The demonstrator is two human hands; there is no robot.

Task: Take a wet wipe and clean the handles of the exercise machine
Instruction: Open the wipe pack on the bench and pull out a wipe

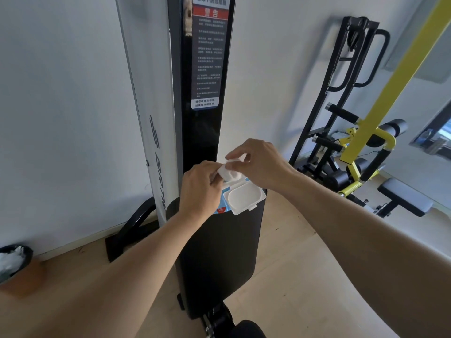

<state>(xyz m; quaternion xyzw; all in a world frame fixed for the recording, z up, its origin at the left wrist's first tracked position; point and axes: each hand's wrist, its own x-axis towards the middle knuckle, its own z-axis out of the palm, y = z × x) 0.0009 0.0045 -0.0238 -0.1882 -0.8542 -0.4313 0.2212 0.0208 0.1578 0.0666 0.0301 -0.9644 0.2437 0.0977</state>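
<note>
At eight o'clock a lined bin (14, 262) stands on the pale wood floor (288, 259) by the white wall (61, 93). The left hand (199, 189) and right hand (258, 162) meet at centre, both pinching a wet wipe (228, 170) above the open-lidded pack (240, 197) on the black bench pad (219, 252). A yellow-framed machine (366, 132) stands at three o'clock.
</note>
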